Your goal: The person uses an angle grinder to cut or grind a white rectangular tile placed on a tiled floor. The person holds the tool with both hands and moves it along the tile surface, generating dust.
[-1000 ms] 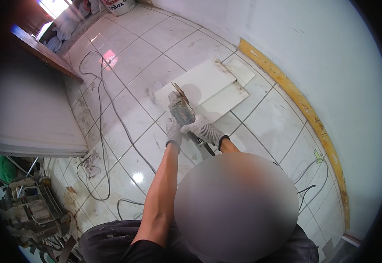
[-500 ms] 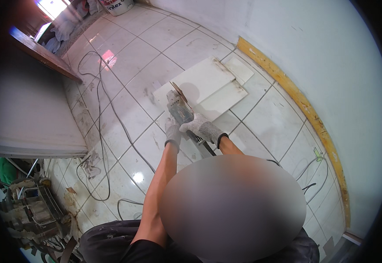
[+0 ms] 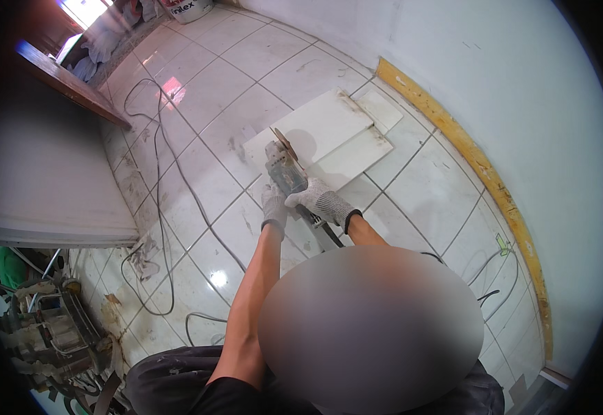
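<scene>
An angle grinder [image 3: 286,175] with a thin, upright disc [image 3: 286,146] is held in front of me in both gloved hands. My left hand [image 3: 274,203], in a grey knit glove, is closed on the left side of its body. My right hand [image 3: 323,201], gloved alike, wraps the right side with the thumb across the body. The grinder's head and disc hang over or near a pale cut tile [image 3: 329,124] on the floor; whether the disc touches it I cannot tell. A second pale piece [image 3: 352,156] lies against the tile's near right edge.
A smaller pale offcut [image 3: 381,112] lies beyond them. A grey cable [image 3: 189,181] loops over the tiled floor at left. Yellow edging [image 3: 453,142] runs along the right wall's foot. A dusty machine [image 3: 59,325] stands at lower left, a white bucket [image 3: 189,10] far back.
The view has shifted very slightly. Both hands keep their hold on the grinder, which stays in nearly the same spot over the tile.
</scene>
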`<state>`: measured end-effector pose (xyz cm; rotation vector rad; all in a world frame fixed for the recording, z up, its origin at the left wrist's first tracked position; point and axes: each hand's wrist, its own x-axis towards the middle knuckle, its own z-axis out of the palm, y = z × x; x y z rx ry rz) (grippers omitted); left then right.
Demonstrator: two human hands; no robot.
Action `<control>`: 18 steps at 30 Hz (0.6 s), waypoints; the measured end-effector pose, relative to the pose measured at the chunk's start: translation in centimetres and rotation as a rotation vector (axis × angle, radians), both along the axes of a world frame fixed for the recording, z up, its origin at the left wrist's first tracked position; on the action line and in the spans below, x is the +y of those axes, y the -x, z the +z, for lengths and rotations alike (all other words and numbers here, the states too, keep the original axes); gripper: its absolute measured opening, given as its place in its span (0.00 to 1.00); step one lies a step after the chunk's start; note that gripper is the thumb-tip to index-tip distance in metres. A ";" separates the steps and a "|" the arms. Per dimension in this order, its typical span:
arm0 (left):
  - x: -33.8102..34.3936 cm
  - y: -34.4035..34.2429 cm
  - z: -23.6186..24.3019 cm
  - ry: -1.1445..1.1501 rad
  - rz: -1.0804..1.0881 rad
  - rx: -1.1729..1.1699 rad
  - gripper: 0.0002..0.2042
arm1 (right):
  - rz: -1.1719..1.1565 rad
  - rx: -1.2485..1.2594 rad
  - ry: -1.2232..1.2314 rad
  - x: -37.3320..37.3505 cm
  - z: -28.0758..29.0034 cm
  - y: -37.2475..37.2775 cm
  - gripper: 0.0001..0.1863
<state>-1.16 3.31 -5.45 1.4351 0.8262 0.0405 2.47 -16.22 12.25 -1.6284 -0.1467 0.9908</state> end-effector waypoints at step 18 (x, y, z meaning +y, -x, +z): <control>-2.1 0.2 1.5 -0.077 -0.022 0.010 0.26 | -0.031 -0.061 0.049 -0.7 -2.1 -0.2 0.35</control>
